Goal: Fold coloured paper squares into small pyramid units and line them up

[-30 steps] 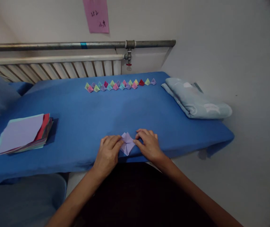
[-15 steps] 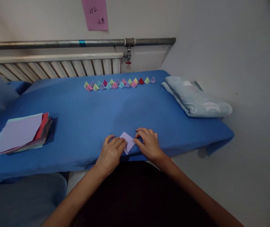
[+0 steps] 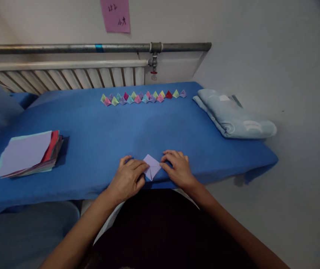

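Observation:
A small lavender sheet of folded origami paper lies at the near edge of the blue-covered surface. It is diamond-shaped, with creases running from its middle toward the near corner. My left hand rests over its left corner, fingers stretched out and laid on the paper, thumb lower down and off it. At the opposite corner, my right hand pinches the paper's edge between thumb and index finger, its other fingers curled. The left corner is hidden under my left fingertips.
Along the back stand several small folded paper pieces in mixed colours. A stack of coloured paper lies at left, a folded light-blue blanket at right. Behind the blue cloth are a radiator and a metal pipe.
My left hand has slid a little left, uncovering more of the paper and its near crease. The right hand stays at the right corner. The whole view has shifted slightly.

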A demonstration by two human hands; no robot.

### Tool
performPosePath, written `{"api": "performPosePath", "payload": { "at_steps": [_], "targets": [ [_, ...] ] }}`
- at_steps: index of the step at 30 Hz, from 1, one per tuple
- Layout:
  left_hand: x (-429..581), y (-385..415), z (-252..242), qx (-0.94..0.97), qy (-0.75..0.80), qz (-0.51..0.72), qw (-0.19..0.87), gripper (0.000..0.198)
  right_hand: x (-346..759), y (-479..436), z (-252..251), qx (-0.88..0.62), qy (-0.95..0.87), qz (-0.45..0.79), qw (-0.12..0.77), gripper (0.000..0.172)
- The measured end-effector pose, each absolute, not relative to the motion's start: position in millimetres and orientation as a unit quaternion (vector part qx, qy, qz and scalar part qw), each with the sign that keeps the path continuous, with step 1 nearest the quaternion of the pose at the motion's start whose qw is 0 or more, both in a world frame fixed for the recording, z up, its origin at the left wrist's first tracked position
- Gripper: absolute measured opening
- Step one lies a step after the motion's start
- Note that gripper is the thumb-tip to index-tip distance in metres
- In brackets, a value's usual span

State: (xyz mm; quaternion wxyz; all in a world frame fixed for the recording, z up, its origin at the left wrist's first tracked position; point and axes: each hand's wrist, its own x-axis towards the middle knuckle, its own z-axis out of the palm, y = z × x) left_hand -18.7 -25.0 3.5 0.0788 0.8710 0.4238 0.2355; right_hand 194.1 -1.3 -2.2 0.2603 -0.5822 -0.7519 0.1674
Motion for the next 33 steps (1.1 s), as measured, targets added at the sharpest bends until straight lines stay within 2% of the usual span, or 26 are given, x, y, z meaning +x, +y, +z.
{"api": "performPosePath", "payload": {
  "at_steps": [12,16,19,23,29,33],
  "targets": [
    [-21.7,-14.8,0.1,0.870,0.420,0.235,0.103,0.020,196.4,-1.8,-8.3,-0.568,-0.765,0.145,0.267,0.007],
    [-22.3,-10.9,-0.4,0.862,0.428,0.241,0.120,0.019,192.5,-1.3,-4.6,-0.505,-0.815,0.108,0.263,0.017],
    [-22.5,-7.5,0.3,0.856,0.439,0.238,0.137,0.018,187.0,0.7,2.4,-0.434,-0.864,0.117,0.227,0.024],
    [-22.3,-3.4,-0.1,0.843,0.455,0.244,0.152,0.020,180.0,3.4,10.0,-0.421,-0.874,0.142,0.196,0.018],
    [-22.7,0.1,-1.1,0.828,0.471,0.241,0.186,0.018,173.0,5.7,6.7,-0.441,-0.858,0.174,0.195,0.012],
    [-26.5,-0.3,0.5,0.827,0.461,0.243,0.212,0.025,170.1,5.6,2.0,-0.471,-0.843,0.170,0.195,0.010]
  ]
}}
